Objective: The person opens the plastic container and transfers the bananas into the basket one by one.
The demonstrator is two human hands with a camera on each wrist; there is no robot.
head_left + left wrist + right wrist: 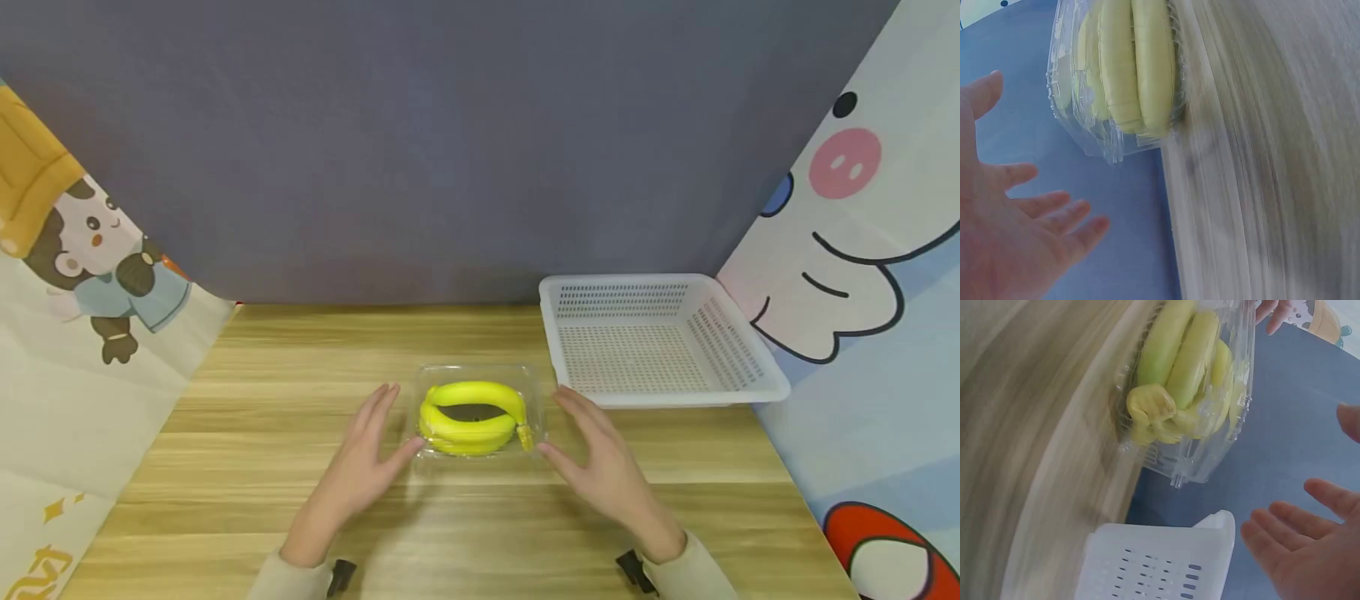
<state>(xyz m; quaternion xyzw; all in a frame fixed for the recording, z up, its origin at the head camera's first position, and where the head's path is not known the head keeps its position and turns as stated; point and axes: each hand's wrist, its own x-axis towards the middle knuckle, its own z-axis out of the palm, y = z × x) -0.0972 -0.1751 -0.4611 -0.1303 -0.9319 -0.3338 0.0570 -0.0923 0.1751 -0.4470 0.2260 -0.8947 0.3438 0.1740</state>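
A clear plastic clamshell box point(427, 379) sits on the wooden table in the head view, with yellow bananas point(472, 437) inside it. The bananas' joined stem end point(1150, 405) faces the right hand. On the box's left side is my left hand point(360, 458), fingers spread and extended, thumb tip close to the box's near left corner. My right hand point(607, 462) mirrors it on the other side, its thumb close to the near right corner. Both wrist views show a gap between the fingers and the box, and neither hand grips anything.
A white perforated plastic basket point(667, 398) stands at the table's back right, close beyond the right fingertips. Behind the wooden table point(300, 358) rises a grey panel point(390, 167). Cloths printed with cartoons border the table at left and right.
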